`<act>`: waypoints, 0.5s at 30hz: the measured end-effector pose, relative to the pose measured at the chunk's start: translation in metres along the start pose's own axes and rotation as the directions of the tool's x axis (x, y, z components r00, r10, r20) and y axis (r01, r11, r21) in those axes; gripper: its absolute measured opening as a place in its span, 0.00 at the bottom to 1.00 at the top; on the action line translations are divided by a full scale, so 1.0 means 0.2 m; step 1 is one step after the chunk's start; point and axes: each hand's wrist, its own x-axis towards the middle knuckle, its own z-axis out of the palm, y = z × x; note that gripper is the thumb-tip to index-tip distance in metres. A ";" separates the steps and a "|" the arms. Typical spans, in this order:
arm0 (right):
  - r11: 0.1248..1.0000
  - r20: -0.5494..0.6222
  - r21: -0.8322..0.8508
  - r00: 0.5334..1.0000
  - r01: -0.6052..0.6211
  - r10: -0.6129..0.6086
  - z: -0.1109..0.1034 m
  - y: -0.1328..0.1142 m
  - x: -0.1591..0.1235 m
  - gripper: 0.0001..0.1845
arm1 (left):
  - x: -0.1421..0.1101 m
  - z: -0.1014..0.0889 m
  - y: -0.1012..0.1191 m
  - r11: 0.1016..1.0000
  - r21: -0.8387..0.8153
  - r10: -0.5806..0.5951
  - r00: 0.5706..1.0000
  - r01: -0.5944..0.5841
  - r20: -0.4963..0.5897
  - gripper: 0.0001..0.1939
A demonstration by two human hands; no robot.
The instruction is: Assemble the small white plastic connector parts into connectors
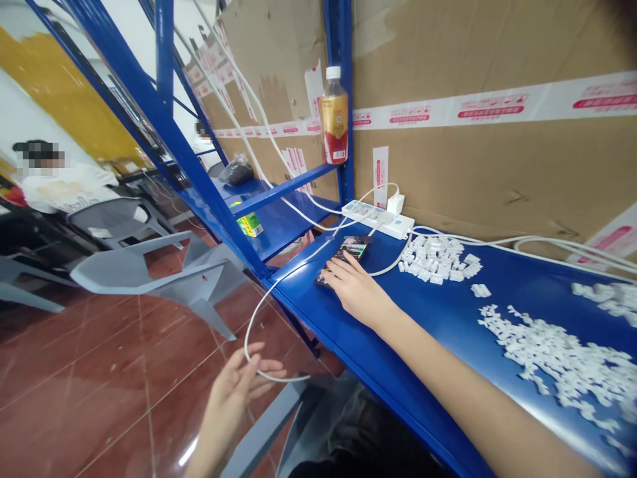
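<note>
My left hand [239, 382] is at the lower left, over the floor. Its thumb and fingers are closed around a thin white cable [251, 312], whose loose end sticks out to the right. My right hand [355, 285] lies on a dark smartphone [355, 248] at the near left end of the blue table [378, 358]. The fingers are stretched out across its lit screen, and the thumb is hidden. Just beyond the phone sits a white power strip [371, 216] with a white charger [395, 204] plugged in.
Small white plastic parts [435, 257] lie in several piles on the table. A drink bottle [334, 119] stands on a blue frame bar [293, 189] before a cardboard wall [472, 159]. Grey chairs [169, 272] and a seated person [64, 182] are at the left.
</note>
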 end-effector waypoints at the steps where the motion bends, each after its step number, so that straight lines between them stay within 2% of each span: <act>1: 0.999 0.003 0.039 1.000 -0.012 0.012 -0.02 -0.02 -0.01 0.23 | -0.05 -0.05 0.08 1.000 -0.015 -0.004 1.000 0.004 0.012 0.37; 3: 0.990 0.012 0.138 1.000 -0.027 0.026 -0.07 -0.09 -0.04 0.25 | -0.13 -0.09 0.22 0.999 -0.041 -0.007 1.000 0.008 0.025 0.36; 5: 0.963 0.024 0.268 0.999 -0.038 0.032 -0.14 -0.22 -0.09 0.26 | -0.18 -0.07 0.32 0.990 -0.129 -0.048 0.997 0.055 0.057 0.34; 7: 0.901 0.036 0.426 0.997 -0.075 0.066 -0.21 -0.39 -0.18 0.24 | -0.21 -0.03 0.38 0.973 -0.231 -0.019 0.999 0.028 0.044 0.31; 9: 0.799 0.092 0.575 0.984 -0.178 0.153 -0.25 -0.56 -0.29 0.20 | -0.22 0.01 0.42 0.948 -0.319 0.000 0.999 0.017 0.055 0.26; 11: 0.683 0.199 0.669 0.957 -0.292 0.214 -0.25 -0.70 -0.40 0.22 | -0.22 0.02 0.45 0.919 -0.391 -0.032 0.999 0.045 0.040 0.20; 12: 0.627 0.262 0.705 0.943 -0.331 0.204 -0.23 -0.74 -0.45 0.17 | -0.21 0.01 0.47 0.904 -0.422 -0.065 0.998 0.062 0.006 0.17; 13: 0.578 0.323 0.726 0.927 -0.372 0.192 -0.21 -0.77 -0.50 0.13 | -0.20 -0.01 0.50 0.891 -0.448 -0.101 0.994 0.071 -0.042 0.15; 15: 0.503 0.429 0.743 0.891 -0.442 0.149 -0.14 -0.79 -0.58 0.13 | -0.17 -0.07 0.54 0.895 -0.444 -0.111 0.981 0.030 -0.157 0.14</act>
